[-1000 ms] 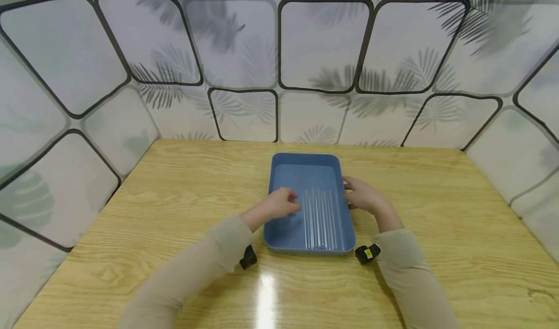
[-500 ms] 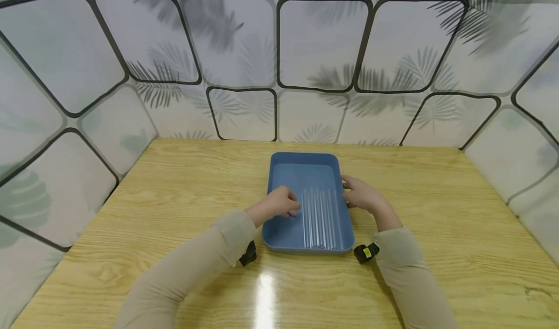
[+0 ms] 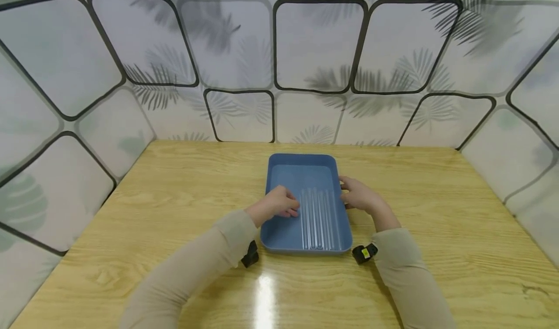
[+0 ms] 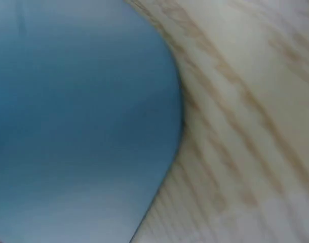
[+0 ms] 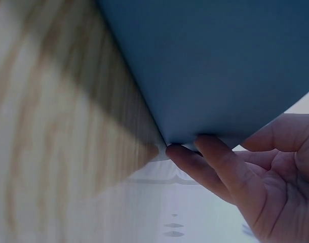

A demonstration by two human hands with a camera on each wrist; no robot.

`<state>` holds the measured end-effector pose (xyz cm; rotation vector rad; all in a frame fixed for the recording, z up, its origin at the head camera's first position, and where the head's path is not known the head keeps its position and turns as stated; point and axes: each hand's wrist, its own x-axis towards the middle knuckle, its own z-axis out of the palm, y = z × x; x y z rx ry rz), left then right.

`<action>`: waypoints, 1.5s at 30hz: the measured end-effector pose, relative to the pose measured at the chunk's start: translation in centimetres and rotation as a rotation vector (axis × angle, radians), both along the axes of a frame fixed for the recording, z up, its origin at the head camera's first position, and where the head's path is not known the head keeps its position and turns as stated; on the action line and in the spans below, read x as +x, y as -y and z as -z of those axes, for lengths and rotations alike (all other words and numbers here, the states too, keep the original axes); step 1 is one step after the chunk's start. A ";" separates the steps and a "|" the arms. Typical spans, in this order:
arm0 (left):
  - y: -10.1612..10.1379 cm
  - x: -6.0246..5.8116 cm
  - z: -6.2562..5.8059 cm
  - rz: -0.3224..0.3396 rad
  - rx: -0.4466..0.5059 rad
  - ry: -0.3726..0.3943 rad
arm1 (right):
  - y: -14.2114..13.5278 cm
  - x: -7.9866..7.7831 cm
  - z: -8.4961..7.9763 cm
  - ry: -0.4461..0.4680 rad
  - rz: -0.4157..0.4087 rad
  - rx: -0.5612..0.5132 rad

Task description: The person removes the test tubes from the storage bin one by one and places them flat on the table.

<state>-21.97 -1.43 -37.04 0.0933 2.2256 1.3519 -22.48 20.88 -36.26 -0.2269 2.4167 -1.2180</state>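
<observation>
Inside the blue tray (image 3: 288, 171) my left hand (image 3: 277, 206) hangs with loosely bent fingers, its tips right beside a row of clear tubes (image 3: 319, 220). Several of these lie side by side lengthwise in the tray's near right half. The left wrist view is filled mostly by the tray's rounded blue corner (image 4: 83, 121), with that hand almost out of frame. My right hand (image 3: 362, 195) is at the tray's right wall. In the right wrist view two fingers (image 5: 220, 162) touch the outer wall (image 5: 210, 66) low down, while another digit passes behind the rim.
The tray stands on a wooden table (image 3: 201, 173). A patterned backdrop (image 3: 314, 42) rises behind the table and along both sides. Black wrist devices, one at the left cuff (image 3: 250, 254) and one at the right cuff (image 3: 364, 253), sit close to the tray's near corners.
The left hand's fingertips have shifted slightly closer to the tubes. The right hand keeps its place at the tray's wall, and the head view has swung slightly.
</observation>
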 end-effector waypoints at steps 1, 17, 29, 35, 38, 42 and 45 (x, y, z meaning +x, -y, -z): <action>0.0 0.0 0.1 -0.008 0.007 0.011 | 0.0 0.0 0.0 -0.003 -0.004 0.000; -0.9 0.4 0.4 -0.030 0.038 0.019 | 0.1 0.2 0.0 -0.001 0.013 -0.005; -0.9 0.5 0.7 -0.035 0.027 0.020 | 0.1 0.0 0.1 -0.001 0.007 0.001; -1.1 0.5 0.9 -0.039 0.015 -0.006 | 0.1 0.1 0.0 -0.009 0.003 0.006; -1.2 0.6 0.9 -0.041 -0.009 -0.032 | 0.1 0.2 -0.1 -0.009 0.002 0.009; -1.4 0.6 1.2 -0.043 -0.057 -0.067 | 0.2 0.2 -0.1 -0.009 0.002 0.011; -1.5 0.6 1.4 -0.043 -0.078 -0.081 | 0.2 0.2 -0.1 -0.008 0.007 0.017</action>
